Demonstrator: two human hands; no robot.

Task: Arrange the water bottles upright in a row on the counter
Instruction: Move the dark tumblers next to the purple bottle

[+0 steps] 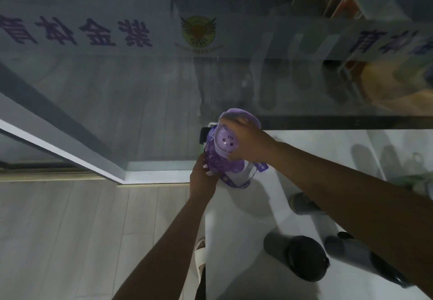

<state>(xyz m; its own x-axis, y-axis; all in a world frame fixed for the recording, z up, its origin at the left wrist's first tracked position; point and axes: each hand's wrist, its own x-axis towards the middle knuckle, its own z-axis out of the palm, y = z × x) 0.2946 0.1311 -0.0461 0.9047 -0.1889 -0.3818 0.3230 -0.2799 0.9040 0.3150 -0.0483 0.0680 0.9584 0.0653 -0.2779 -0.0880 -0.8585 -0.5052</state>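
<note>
Gripping purple cat-face bottle (pixel 220 162) | left hand (pixel 202 178) curled round body | right hand (pixel 246 144) clasping lid (pixel 226 141) | strap (pixel 234 183) hanging

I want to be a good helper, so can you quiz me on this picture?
1. True or false: the left hand holds the lower body of the purple plastic bottle with a cat-face lid.
2. Where is the right hand? A) over that bottle's lid B) flat on the floor C) in a pocket
3. What colour is the lid of the big dark grey bottle on the flat white counter?
Key: 1 true; 2 A; 3 black.
</note>
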